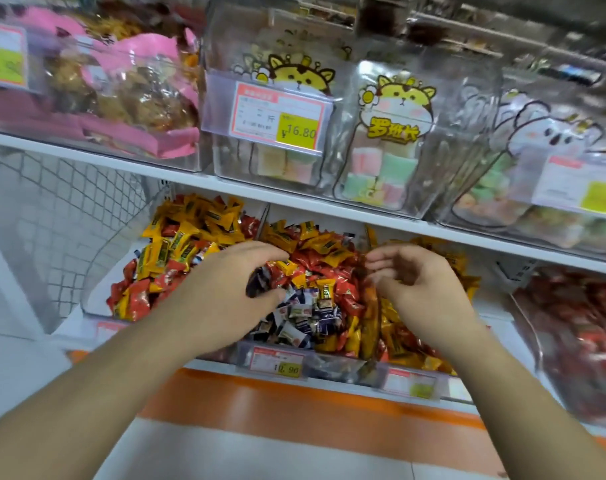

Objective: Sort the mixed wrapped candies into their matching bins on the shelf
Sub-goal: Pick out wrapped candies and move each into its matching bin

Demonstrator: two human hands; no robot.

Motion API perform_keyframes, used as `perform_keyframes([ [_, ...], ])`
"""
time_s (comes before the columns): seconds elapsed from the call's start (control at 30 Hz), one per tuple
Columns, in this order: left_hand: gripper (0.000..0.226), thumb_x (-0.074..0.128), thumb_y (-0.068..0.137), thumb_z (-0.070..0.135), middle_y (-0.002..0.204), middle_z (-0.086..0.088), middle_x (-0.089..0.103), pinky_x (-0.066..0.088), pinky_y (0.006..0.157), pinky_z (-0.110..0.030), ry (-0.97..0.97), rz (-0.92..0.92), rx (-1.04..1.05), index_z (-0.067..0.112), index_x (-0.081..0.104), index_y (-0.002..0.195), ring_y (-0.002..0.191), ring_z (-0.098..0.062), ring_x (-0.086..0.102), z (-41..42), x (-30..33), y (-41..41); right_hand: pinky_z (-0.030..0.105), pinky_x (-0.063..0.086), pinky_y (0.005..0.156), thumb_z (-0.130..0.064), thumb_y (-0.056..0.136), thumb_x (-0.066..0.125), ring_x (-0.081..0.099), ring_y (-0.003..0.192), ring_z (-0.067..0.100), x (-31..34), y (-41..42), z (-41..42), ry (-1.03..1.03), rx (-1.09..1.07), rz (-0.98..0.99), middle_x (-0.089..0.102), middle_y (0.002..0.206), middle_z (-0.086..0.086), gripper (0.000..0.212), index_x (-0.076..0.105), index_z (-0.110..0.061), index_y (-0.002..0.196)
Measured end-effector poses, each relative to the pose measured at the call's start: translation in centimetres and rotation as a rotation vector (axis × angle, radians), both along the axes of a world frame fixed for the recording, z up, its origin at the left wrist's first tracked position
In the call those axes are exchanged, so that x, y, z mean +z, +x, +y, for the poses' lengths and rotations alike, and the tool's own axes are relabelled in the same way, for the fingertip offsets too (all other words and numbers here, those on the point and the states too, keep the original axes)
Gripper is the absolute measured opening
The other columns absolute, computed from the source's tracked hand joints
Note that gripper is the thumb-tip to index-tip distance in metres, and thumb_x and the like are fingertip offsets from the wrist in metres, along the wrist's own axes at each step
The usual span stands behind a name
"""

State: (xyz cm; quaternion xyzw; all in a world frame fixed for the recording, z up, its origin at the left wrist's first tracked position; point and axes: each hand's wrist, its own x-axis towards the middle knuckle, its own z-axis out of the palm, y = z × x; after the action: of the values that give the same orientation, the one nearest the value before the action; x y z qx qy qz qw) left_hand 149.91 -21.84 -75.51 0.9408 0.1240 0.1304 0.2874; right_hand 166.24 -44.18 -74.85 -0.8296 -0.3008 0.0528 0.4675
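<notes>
Both forearms reach in from the near edge over the orange-and-white floor. Left hand (225, 289) sits over the middle clear plastic bin (329, 367), fingers curled down into the pile, thumb and fingertips closing on the dark blue-and-white wrapped candies (312, 318). The grip looks pinched on one or two, but blur hides the contact itself. Right hand (422, 282) hovers just beside it on the right, fingers loosely curled, grip apart, holding nothing I can see.

Key relation: the blue-and-white cluster lies directly under and just right of the left fingertips, between the two hands, towards the bin's front edge. Left hand is nearer. The candies lie every which way, no common long axis.

Around them in the same bin: red wrapped candies (343, 292) and yellow wrapped candies (329, 245), mixed. Left-hand bin (93, 308) holds the same yellow and red mix. Right-hand bin (523, 313) looks mostly red, blurred.

Judgement: sorting barely started.

Price tags (277, 363) clip to the lower shelf's front edge. White upper shelf (177, 178) carries clear bins of bagged sweets (381, 161).
</notes>
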Motion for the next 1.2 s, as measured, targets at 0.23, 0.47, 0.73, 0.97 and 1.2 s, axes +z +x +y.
perform_keyframes([
  [0.23, 0.060, 0.053, 0.102, 0.052, 0.159, 0.042, 0.014, 0.023, 0.122, -0.026, -0.010, 0.093, -0.272, 0.056, 0.027, 0.155, 0.144, 0.015, 0.018, -6.1, -1.8, 2.9, 0.021, 0.054, 0.079, 0.011, 0.090, 0.059, 0.066, 0.086, 0.011, -1.9, 2.7, -7.0, -0.316, 0.031, -0.058, 0.071, 0.090, -0.006, 0.043, 0.071, -0.030, 0.092],
  [0.47, 0.063, 0.052, 0.103, 0.052, 0.160, 0.044, 0.003, 0.022, 0.127, -0.039, -0.016, 0.154, -0.346, 0.058, 0.020, 0.156, 0.151, 0.009, 0.012, -9.4, -3.4, 4.4, 0.027, 0.053, 0.079, -0.029, 0.089, 0.079, 0.063, 0.090, 0.004, -3.2, 3.2, -8.0, -0.587, 0.011, -0.149, 0.068, 0.092, -0.019, 0.016, 0.071, -0.037, 0.099],
  [0.73, 0.061, 0.053, 0.102, 0.051, 0.158, 0.046, 0.008, 0.022, 0.125, -0.030, -0.010, 0.150, -0.339, 0.059, 0.024, 0.155, 0.149, 0.013, 0.014, -9.5, -3.6, 4.0, 0.021, 0.052, 0.072, -0.021, 0.088, 0.080, 0.060, 0.083, 0.005, -4.1, 3.3, -6.9, -0.692, -0.076, -0.228, 0.066, 0.086, -0.019, 0.013, 0.078, -0.033, 0.089],
  [0.97, 0.053, 0.054, 0.103, 0.048, 0.159, 0.041, 0.017, 0.023, 0.118, -0.024, -0.021, 0.106, -0.287, 0.054, 0.036, 0.152, 0.146, 0.010, 0.022, -9.2, -2.9, 3.5, 0.014, 0.050, 0.059, -0.007, 0.084, 0.079, 0.063, 0.069, 0.000, -3.4, 3.9, -7.7, -0.494, -0.175, -0.195, 0.070, 0.072, -0.013, 0.028, 0.078, -0.033, 0.074],
  [1.2, 0.036, 0.064, 0.100, 0.038, 0.126, 0.033, 0.055, 0.037, 0.083, 0.004, -0.148, -0.020, -0.172, 0.043, 0.059, 0.135, 0.107, 0.019, 0.051, -8.5, -2.3, 3.6, 0.017, 0.052, 0.058, -0.005, 0.083, 0.084, 0.068, 0.062, 0.009, 0.1, 1.2, -6.8, -0.052, -0.157, 0.039, 0.074, 0.067, -0.002, 0.019, 0.080, -0.023, 0.081],
])
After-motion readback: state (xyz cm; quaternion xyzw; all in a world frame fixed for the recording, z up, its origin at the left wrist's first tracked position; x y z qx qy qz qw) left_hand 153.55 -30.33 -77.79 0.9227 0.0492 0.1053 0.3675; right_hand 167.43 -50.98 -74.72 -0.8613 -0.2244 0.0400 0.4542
